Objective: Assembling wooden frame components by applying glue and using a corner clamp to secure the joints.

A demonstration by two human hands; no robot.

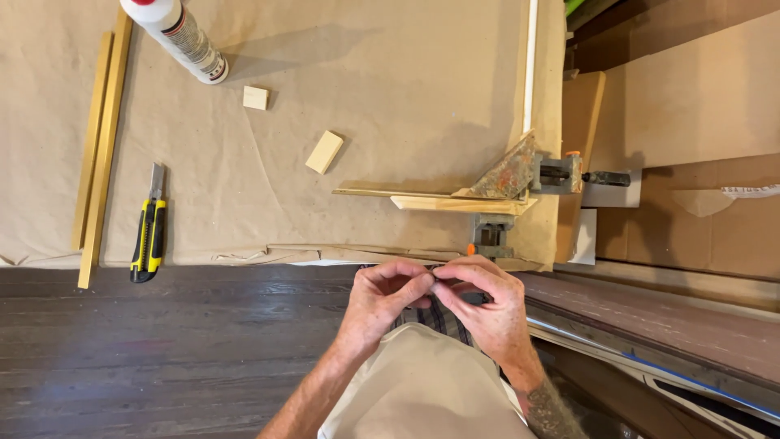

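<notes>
The left hand [382, 297] and the right hand [487, 305] were brought together at the near edge of the table, fingertips meeting just below the paper's border. Both were curled closed in a pinch, and something small was held between the fingertips (too small and too hidden to be identified). The nearest tool was the corner clamp [520, 183], set just beyond the hands and slightly to the right, not touched by either.

The clamp was seen as worn grey metal with a triangular plate, flecked with old paint or glue, and two screw handles, one pointing toward the person and one out to the right. Two lengths of moulding were gripped in it at a right angle: a gold-toned wooden strip [406, 197] running left and a white strip [530, 65] running away from the person.

The table was covered in creased brown kraft paper [390, 89]. Well apart to the left, a yellow-and-black utility knife [149, 236] was laid beside two long gold moulding lengths [101, 146]. Farther back, a white glue bottle [180, 36] was lying tilted, and two small pale wood blocks [324, 152] were left between it and the clamp. Dark, grained floorboards [146, 349] were seen below.
</notes>
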